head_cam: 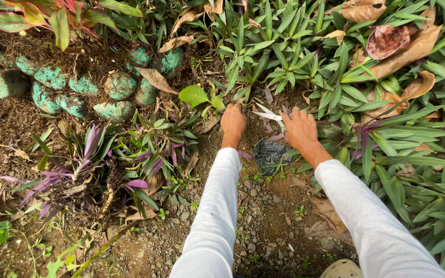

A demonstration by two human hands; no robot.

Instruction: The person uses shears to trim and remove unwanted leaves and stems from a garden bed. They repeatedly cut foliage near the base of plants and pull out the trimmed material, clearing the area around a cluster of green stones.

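Observation:
My left hand (233,122) reaches down to the soil at the foot of the green leafy plants (279,56), fingers closed around a stem or clump that I cannot make out. My right hand (300,128) grips a pair of scissors (270,115) with pale open blades pointing left toward the left hand. Both arms wear long white sleeves. A dark crumpled piece of plastic (271,153) lies on the ground just below the two hands.
Green-painted round stones (81,90) form a border at upper left. Purple-and-green plants (130,154) grow at left. Dry brown leaves (403,49) lie on the foliage at upper right. Gravelly soil (263,226) lies between my arms; a pale shoe (342,268) shows at the bottom.

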